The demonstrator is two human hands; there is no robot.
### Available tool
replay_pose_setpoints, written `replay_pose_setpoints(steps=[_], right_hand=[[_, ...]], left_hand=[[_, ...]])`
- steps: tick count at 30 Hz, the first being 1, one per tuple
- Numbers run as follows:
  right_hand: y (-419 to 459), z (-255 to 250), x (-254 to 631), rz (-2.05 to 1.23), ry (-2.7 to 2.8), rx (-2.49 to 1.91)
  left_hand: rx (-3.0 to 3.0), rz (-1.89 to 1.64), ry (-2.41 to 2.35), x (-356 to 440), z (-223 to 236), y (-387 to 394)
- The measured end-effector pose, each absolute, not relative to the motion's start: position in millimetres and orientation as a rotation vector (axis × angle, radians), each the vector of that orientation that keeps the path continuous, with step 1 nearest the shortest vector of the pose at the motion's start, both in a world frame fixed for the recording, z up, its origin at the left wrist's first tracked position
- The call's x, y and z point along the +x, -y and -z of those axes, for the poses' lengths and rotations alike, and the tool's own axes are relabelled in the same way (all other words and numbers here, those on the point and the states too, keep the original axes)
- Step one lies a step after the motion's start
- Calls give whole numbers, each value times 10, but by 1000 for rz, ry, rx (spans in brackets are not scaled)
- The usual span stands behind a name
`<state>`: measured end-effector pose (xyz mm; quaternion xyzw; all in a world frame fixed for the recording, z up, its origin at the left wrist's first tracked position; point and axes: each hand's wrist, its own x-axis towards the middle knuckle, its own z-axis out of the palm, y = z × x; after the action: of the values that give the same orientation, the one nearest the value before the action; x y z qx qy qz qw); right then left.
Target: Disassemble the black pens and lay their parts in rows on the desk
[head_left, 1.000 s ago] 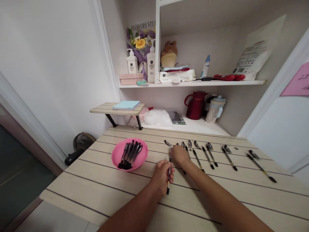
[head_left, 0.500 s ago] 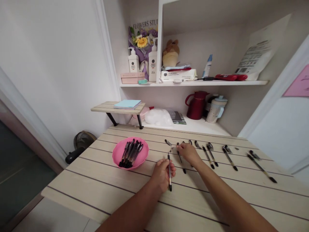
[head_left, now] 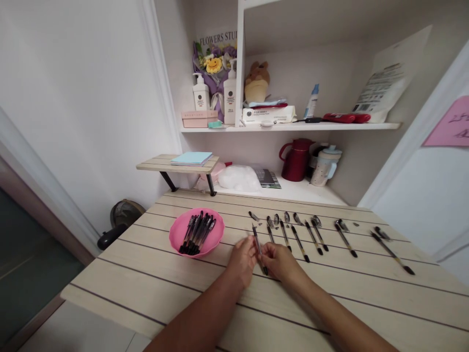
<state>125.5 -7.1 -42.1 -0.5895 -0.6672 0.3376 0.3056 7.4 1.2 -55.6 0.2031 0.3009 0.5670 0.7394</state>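
A slim black pen (head_left: 257,237) with a clear barrel slants between my hands, its tip pointing away from me. Its lower part is pinched between the thumb and fingers of my right hand (head_left: 281,263). Close against its left side, my left hand (head_left: 242,261) has its fingers loosely extended, not wrapped round the barrel. Just beyond lies a dark cap-like piece (head_left: 253,215). To the right, several similar pens, such as one pen (head_left: 300,243), lie in a row with small dark pieces at their far ends. A pink bowl (head_left: 174,241) on the left holds several more pens.
A small raised stand (head_left: 154,164) with blue paper (head_left: 192,158) is at the table's back left. Behind the table are a plastic bag (head_left: 240,178), a red jug (head_left: 296,159) and a light cup (head_left: 325,166). A shelf (head_left: 322,126) with bottles and boxes runs above.
My right hand has come back from the pens and small pieces toward me and taken hold of the pen that my left hand was holding. My left fingers have loosened from it.
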Motion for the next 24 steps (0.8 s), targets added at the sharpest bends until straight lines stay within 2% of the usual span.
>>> replay_pose_setpoints(steps=[3,8,24], right_hand=[[-12,383,1340,-693,1825,-1758],[-108,335,1350,-564,1905,-1951],[-312,363,1294,-620,1889,-2008]], left_hand=[[428,-1237,-714,69,554,-6],[414,-1258,-794,63,535,-6],[429,-1270,-802,47,519,-16]])
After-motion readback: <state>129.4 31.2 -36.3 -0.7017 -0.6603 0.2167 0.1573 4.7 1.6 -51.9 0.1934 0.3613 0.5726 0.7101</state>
